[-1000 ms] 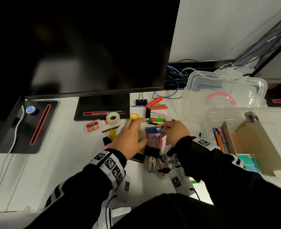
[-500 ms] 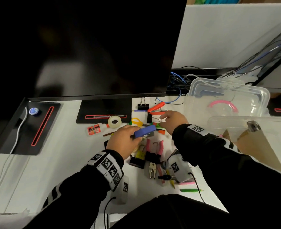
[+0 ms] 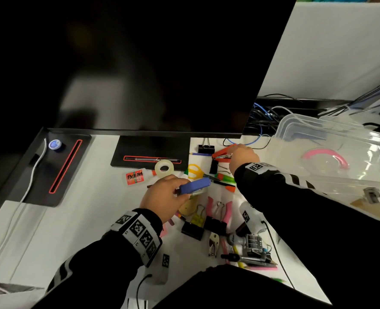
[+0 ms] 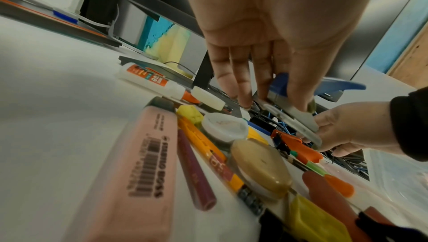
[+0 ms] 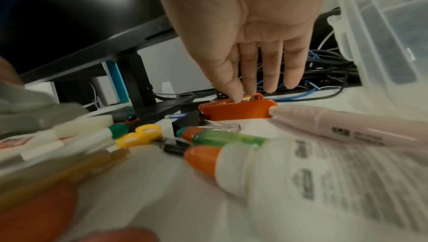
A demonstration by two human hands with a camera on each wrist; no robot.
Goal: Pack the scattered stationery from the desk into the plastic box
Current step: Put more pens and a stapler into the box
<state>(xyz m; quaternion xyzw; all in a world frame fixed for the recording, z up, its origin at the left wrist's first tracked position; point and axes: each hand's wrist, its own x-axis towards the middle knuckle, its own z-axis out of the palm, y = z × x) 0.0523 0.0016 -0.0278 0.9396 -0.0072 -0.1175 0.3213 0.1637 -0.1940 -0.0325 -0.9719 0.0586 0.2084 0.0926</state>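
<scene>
Crowding the orange stapler [image 5: 238,111]: binder clip [image 5: 185,124], marker [image 5: 342,123].

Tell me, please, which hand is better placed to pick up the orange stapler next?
The right hand: its fingertips already touch the orange stapler beside the plastic box, while the left hand grips the blue stapler.

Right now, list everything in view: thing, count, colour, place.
blue stapler: one, blue, gripped in left hand
orange stapler: one, orange, desk behind the pile, under right fingertips
scissors: one, yellow handles, mid-desk
tape roll: one, clear, by monitor base
glue bottle: one, white with red label, left of tape
plastic box: one, clear, right
monitor: one, black, rear
hands: left hand holds blue stapler; right hand touches orange stapler
</scene>
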